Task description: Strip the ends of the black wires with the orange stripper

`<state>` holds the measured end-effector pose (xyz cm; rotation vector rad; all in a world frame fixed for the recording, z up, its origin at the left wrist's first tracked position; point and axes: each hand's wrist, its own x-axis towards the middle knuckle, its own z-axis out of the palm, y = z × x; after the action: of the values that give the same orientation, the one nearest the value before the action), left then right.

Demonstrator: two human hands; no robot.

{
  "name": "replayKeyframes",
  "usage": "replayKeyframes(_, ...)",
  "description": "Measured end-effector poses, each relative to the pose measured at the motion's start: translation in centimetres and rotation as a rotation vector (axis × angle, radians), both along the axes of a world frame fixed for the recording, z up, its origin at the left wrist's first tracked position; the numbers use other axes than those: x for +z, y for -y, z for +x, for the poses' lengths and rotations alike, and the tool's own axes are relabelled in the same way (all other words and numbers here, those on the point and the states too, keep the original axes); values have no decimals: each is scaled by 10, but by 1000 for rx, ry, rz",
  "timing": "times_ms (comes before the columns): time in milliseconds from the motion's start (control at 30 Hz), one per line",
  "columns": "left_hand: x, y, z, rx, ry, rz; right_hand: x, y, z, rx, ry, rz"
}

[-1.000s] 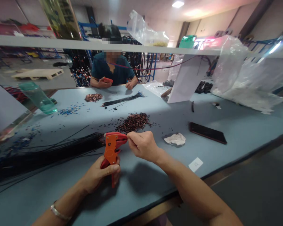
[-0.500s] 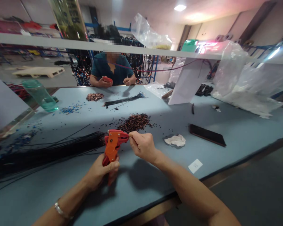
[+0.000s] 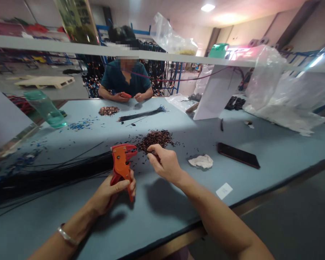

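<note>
My left hand (image 3: 111,191) is wrapped round the handles of an orange wire stripper (image 3: 121,163), held upright over the blue table (image 3: 157,216). My right hand (image 3: 164,162) sits just right of the stripper's jaws, its fingers pinched on a thin dark wire piece too small to make out well. A thick bundle of black wires (image 3: 51,173) lies to the left, its ends near the stripper. Behind my hands lies a heap of small dark cut bits (image 3: 155,139).
A crumpled white tissue (image 3: 203,161), a black phone (image 3: 238,155) and a white card (image 3: 224,190) lie to the right. A green bottle (image 3: 44,108) stands far left. Across the table a person in a dark teal shirt (image 3: 126,81) handles another red tool beside a wire bundle (image 3: 142,114). Plastic bags (image 3: 281,90) fill the right.
The stripper and my left hand have shifted left and away from my right hand. My right hand has drawn apart from the jaws and lowered slightly toward the heap.
</note>
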<state>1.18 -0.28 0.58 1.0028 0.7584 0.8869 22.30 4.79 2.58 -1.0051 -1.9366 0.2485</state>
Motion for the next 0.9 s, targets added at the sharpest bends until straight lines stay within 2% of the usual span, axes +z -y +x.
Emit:
replayKeyframes(300, 0, 1, 1, -51, 30, 15, -2, -1, 0, 24, -18, 46)
replayKeyframes(533, -3, 1, 1, -118, 61, 50, 1, 2, 0, 12, -112, 67)
replayKeyframes(767, -6, 2, 0, -161, 50, 55, 5, 11, -4, 134, -131, 89)
replayKeyframes(900, -6, 1, 1, -169, 51, 58, 2, 13, -7, 158, -97, 131)
